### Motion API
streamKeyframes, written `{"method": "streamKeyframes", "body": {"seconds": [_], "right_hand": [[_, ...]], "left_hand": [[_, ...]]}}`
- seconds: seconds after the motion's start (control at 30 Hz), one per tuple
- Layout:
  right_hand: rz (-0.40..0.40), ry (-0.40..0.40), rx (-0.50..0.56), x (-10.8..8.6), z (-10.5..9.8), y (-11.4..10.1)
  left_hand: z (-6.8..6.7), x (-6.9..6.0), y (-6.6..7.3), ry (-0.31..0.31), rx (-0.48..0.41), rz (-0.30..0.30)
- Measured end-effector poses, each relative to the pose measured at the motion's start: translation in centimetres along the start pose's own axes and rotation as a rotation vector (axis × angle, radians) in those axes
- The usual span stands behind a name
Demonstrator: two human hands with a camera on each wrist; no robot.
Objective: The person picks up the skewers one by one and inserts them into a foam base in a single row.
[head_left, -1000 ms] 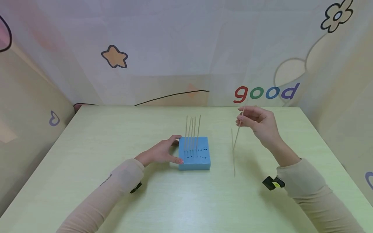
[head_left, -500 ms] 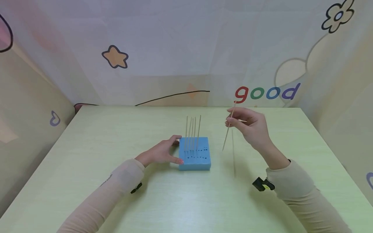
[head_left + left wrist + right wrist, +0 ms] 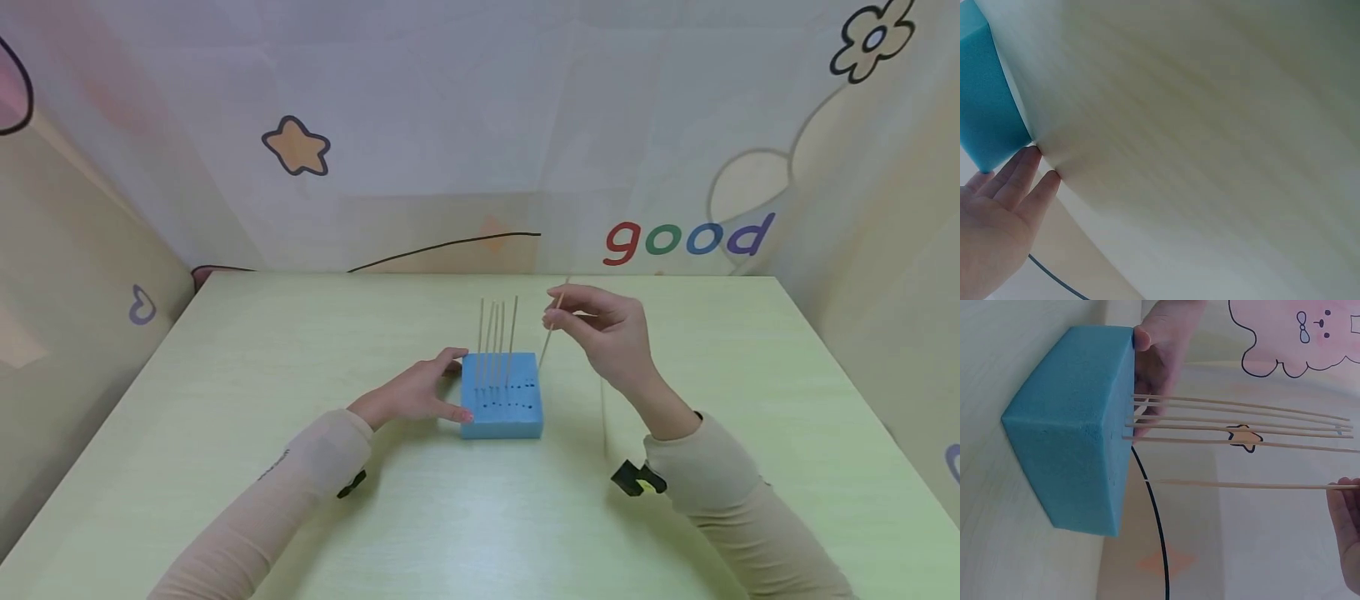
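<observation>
In the head view a blue foam block (image 3: pixel 501 429) with rows of small holes sits mid-table. Several thin bamboo skewers (image 3: pixel 1241 408) stand upright in its left part. My left hand (image 3: pixel 412 390) grips the block's left side, thumb at the near corner and fingers at the far one; the left wrist view has those fingers (image 3: pixel 1019 181) against the foam (image 3: pixel 988 94). Up and to the right, my right hand (image 3: pixel 611 337) pinches another skewer (image 3: pixel 547 343) between thumb and fingers. Its lower tip hangs slightly apart from the block's top, as the right wrist view shows.
One loose skewer (image 3: pixel 603 421) lies on the pale table (image 3: pixel 480 533) right of the block, partly covered by my right hand. A printed cloth (image 3: pixel 450 108) hangs behind the table's far edge and along both sides.
My right hand has moved left with the skewer, from above the loose skewer to the block's right edge. The left hand and the block have stayed put.
</observation>
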State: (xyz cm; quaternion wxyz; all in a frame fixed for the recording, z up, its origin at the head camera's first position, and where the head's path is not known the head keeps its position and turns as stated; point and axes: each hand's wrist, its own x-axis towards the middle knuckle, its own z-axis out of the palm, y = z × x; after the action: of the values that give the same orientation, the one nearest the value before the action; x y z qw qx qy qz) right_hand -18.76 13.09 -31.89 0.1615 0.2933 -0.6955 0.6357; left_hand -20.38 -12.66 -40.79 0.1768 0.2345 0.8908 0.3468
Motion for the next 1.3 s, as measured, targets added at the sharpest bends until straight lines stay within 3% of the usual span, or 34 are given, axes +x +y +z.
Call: {"method": "streamKeyframes", "body": {"seconds": [0.6, 1.3], "right_hand": [[-0.044, -0.023, -0.023, -0.1, 2.6, 0.8], [-0.029, -0.028, -0.087, -0.7, 3.1, 2.2]], "left_hand": [[-0.1, -0.1, 0.3, 0.003, -0.006, -0.002], [-0.1, 0.0, 0.1, -0.009, 0.008, 0.007]]}}
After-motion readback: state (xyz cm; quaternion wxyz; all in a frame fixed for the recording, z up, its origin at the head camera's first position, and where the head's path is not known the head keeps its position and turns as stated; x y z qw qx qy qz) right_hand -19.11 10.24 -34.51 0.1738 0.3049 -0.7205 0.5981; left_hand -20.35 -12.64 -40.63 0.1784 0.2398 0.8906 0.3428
